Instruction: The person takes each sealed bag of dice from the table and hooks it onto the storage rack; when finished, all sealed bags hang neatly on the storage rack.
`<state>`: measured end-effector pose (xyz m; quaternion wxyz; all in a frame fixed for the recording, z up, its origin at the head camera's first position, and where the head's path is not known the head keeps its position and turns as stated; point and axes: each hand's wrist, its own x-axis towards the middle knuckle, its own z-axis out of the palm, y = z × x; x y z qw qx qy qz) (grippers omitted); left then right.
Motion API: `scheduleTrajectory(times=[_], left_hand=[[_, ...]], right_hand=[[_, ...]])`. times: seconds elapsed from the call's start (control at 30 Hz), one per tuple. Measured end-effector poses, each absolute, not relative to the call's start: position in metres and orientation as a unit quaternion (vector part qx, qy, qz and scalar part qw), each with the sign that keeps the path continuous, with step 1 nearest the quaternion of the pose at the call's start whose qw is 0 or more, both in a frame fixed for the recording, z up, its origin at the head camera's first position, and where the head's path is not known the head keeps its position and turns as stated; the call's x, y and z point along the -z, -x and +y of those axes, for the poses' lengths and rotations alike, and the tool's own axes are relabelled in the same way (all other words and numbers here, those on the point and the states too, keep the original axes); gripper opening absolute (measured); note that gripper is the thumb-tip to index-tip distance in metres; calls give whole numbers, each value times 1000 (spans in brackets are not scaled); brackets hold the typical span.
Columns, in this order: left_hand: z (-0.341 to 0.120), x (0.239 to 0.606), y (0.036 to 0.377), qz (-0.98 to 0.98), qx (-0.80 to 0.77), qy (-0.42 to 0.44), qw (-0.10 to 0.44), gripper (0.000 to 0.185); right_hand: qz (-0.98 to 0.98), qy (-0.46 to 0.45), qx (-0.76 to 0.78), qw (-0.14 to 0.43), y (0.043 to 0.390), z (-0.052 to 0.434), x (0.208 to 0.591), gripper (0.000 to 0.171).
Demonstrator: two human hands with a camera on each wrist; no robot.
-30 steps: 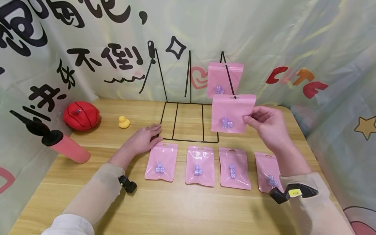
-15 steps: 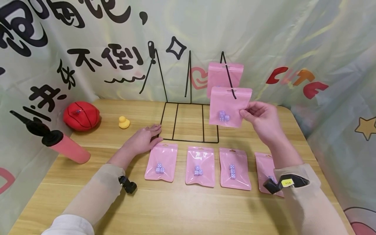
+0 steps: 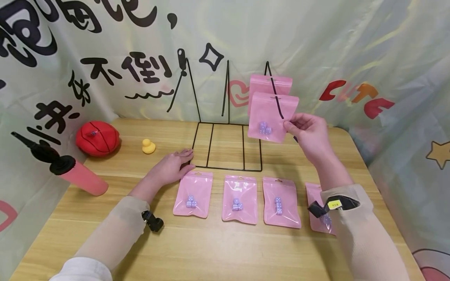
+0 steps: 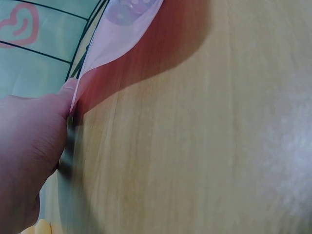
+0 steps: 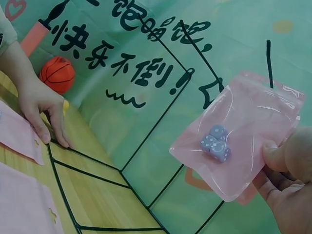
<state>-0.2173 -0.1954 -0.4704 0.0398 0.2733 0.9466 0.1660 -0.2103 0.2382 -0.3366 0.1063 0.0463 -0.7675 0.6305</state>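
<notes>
My right hand [image 3: 309,134] pinches the right edge of a pink zip bag [image 3: 258,117] with lilac dice inside. The black prong [image 3: 279,107] runs through the bag's hang hole, its tip sticking out in front. Behind it another pink zip bag [image 3: 258,84] hangs on the same prong. In the right wrist view the held bag [image 5: 234,112] tilts, dice near its middle. My left hand [image 3: 171,167] rests with fairly straight fingers on the front left corner of the black wire rack [image 3: 228,168], its thumb by the leftmost lying bag [image 3: 198,185].
More pink dice bags lie in a row: one mid-left [image 3: 240,191], one mid-right [image 3: 286,187], and one partly under the right forearm [image 3: 313,191]. On the left are a red ball [image 3: 97,138], a yellow duck [image 3: 148,146] and a pink pump [image 3: 84,179].
My right hand has moved up, back and slightly left, sliding the bag along the prong from its tip toward the hanging bag behind. The left hand stays in place.
</notes>
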Motion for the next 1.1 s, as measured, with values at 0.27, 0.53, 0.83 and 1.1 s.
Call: scheduleTrajectory(times=[0.27,0.53,0.83,1.1], left_hand=[[-195,473,217,946,-166,-274,39,59],[-195,474,217,946,-167,-275,36,59],[-196,473,218,946,-167,-277,33,60],[-196,472,217,947,-167,-273,35,60]], right_hand=[[-746,-28,-658,100,214,239,337,8],[-807,-11,-584,87,208,254,339,33],[-876,-32,-480,20,181,289,354,41],[-900,-51,-433,-12,153,311,364,40]])
